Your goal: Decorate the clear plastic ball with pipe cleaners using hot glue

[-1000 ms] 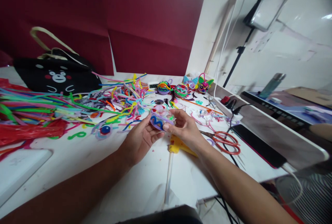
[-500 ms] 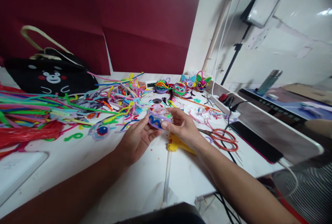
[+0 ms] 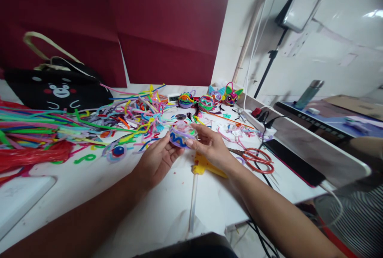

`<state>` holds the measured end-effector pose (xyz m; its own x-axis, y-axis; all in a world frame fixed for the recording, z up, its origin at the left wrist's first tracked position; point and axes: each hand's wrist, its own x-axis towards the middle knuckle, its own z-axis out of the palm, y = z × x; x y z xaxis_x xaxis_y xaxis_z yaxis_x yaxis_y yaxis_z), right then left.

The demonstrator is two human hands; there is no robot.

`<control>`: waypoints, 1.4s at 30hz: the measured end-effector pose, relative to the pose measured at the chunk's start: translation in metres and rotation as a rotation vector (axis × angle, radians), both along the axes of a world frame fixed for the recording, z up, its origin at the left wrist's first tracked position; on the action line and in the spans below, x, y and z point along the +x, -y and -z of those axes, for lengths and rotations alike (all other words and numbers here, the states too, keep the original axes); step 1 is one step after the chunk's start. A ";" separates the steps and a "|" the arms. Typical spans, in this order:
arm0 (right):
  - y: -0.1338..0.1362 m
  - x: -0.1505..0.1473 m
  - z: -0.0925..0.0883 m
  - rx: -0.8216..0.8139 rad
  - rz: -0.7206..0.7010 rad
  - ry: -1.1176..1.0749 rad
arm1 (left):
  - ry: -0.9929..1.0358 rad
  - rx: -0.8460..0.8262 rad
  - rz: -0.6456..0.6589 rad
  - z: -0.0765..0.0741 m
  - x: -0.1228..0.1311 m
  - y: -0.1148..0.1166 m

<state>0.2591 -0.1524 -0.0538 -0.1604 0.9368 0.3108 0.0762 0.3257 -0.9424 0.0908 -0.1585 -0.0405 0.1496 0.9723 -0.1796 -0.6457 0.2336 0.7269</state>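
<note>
A clear round piece [image 3: 182,133] is held up just beyond the visible part of the yellow glue gun [image 3: 201,167]. It is gripped by the right hand [image 3: 212,145], with the thumb laid on its near side and the fingers around behind. Its opposite edge is held by the left hand [image 3: 156,161] between thumb and forefinger, as far as can be seen, while the other fingers are loosely curled.

A blue wavy strip [image 3: 178,140] is already set along the side of the piece, above a purple rim. Pink and red are seen on top, but no detail can be made out there. Some clear surface is left bare, so the covering is judged to be only partly done; how much is left cannot be told.

Far beyond the glue gun, an orange-and-blue ball [image 3: 186,101] and a green-and-pink ball [image 3: 206,103] are set out; these are judged to be further along, being more fully covered. To its left, loose pipe cleaners [image 3: 140,110] are heaped, apparently unused. To its right, the scissors [image 3: 247,155] are laid down.
</note>
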 end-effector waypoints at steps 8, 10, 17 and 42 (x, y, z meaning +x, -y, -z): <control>0.001 0.001 0.003 0.078 0.059 0.116 | -0.006 -0.003 -0.008 0.001 0.001 0.002; 0.001 0.002 0.002 0.080 0.073 0.129 | -0.011 -0.013 -0.013 0.002 0.002 0.002; 0.001 0.002 -0.004 0.017 0.055 0.052 | -0.034 -0.030 -0.003 0.004 0.002 0.000; 0.004 0.013 -0.023 -0.321 -0.145 -0.191 | -0.524 0.684 -0.191 0.001 -0.006 0.001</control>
<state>0.2719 -0.1568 -0.0309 -0.2654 0.9632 0.0431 -0.1354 0.0070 -0.9908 0.0852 -0.1594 -0.0414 0.0354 0.8919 0.4508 -0.1733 -0.4388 0.8817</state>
